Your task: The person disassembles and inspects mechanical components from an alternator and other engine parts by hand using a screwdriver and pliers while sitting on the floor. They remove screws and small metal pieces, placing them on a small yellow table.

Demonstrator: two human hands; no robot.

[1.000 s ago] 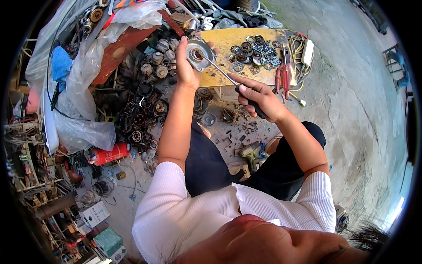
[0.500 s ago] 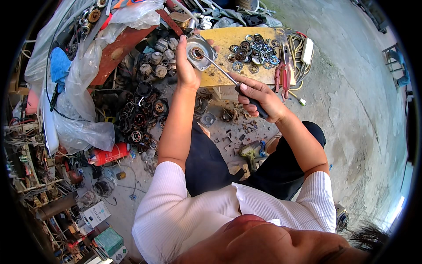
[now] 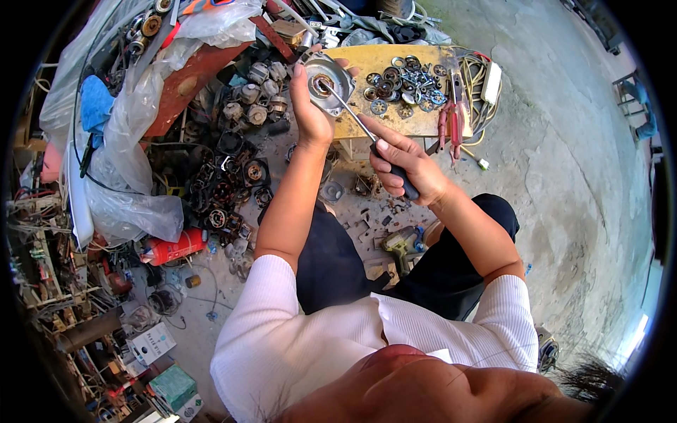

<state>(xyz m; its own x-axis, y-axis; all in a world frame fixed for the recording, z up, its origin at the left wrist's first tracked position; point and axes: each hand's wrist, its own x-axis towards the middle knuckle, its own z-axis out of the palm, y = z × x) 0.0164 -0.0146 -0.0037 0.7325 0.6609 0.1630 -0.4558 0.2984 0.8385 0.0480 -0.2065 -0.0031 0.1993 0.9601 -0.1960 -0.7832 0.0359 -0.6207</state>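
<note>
My left hand (image 3: pixel 312 116) grips a round silver metal motor end cover (image 3: pixel 340 86) by its rim, over the left end of a low yellow table (image 3: pixel 416 127). The cover's hollow inside faces me, with a brownish ring around its centre. My right hand (image 3: pixel 409 163) is closed around the dark handle of a screwdriver (image 3: pixel 361 124). Its shaft slants up to the left, and the tip sits in the cover's central recess. On the table, just right of the cover, lie several bearings, rings and small metal parts (image 3: pixel 405 86).
Red-handled pliers (image 3: pixel 457 116) and a white power strip (image 3: pixel 492 82) with coiled cable lie at the table's right end. Motor parts (image 3: pixel 226 169) heap up on the left. A green power drill (image 3: pixel 400 245) stands on the floor between my legs, among scattered scraps.
My left hand and the cover have shifted slightly right, and the cover shows its inside more fully. My right hand has moved a little left and down, the screwdriver tip still in the recess.
</note>
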